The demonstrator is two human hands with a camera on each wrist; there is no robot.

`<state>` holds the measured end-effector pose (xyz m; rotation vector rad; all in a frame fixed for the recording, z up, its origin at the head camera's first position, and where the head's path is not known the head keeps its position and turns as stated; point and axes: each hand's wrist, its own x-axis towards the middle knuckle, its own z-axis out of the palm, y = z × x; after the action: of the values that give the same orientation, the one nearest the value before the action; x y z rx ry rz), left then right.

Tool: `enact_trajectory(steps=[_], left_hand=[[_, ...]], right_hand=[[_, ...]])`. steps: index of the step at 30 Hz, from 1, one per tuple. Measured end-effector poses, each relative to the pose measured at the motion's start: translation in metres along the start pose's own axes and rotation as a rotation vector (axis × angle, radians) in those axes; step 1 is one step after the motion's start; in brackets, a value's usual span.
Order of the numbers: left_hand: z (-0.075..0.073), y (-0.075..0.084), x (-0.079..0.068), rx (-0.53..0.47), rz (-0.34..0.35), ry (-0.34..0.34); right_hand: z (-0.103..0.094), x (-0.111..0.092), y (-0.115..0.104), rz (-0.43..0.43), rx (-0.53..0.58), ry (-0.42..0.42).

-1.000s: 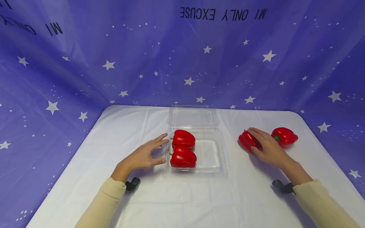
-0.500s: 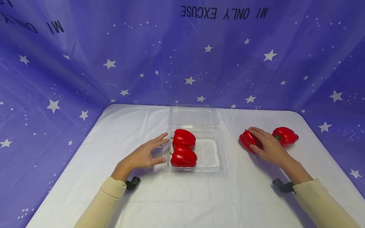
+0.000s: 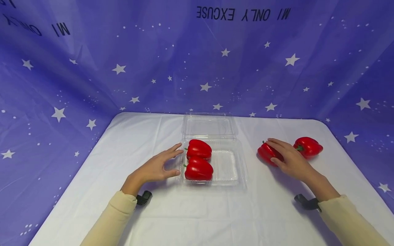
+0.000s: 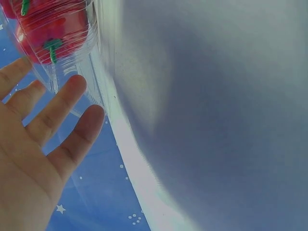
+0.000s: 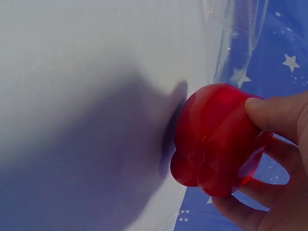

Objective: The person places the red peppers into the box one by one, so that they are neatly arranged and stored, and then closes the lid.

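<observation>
My right hand grips a red bell pepper on the right of the table; in the right wrist view the thumb and fingers hold the pepper from either side. Behind that hand lies another red bell pepper. My left hand is spread beside the left wall of a clear plastic clamshell box, fingers straight and holding nothing. Inside the box, along its left side, sit two red bell peppers, a back one and a front one, green stems pointing left.
The box's clear lid lies folded back toward the far table edge. A white cloth covers the table. Purple curtain with white stars hangs behind and at both sides.
The pepper in my right hand has tipped slightly to the left, its stem shifting a little. The left hand and the boxed peppers stay in place.
</observation>
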<state>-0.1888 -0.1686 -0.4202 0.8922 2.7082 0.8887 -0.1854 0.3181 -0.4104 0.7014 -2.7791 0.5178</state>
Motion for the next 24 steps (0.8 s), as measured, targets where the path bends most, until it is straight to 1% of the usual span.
enact_trajectory(steps=[6,10,14,16,24], left_hand=[[0.0,0.0,-0.003,-0.014,-0.011,0.005],[0.0,0.0,-0.001,-0.022,-0.006,0.004],[0.001,0.0,-0.001,-0.028,0.0,0.008],[0.001,0.0,0.0,-0.027,0.006,0.009],[0.003,-0.001,0.0,-0.02,0.008,0.009]], right_hand=[[-0.007,-0.005,-0.013,-0.039,-0.005,0.022],[-0.013,-0.012,-0.025,-0.091,-0.025,0.058],[-0.016,-0.016,-0.038,-0.145,-0.006,0.087],[-0.017,-0.017,-0.042,-0.158,0.005,0.096],[-0.018,-0.018,-0.046,-0.211,0.001,0.139]])
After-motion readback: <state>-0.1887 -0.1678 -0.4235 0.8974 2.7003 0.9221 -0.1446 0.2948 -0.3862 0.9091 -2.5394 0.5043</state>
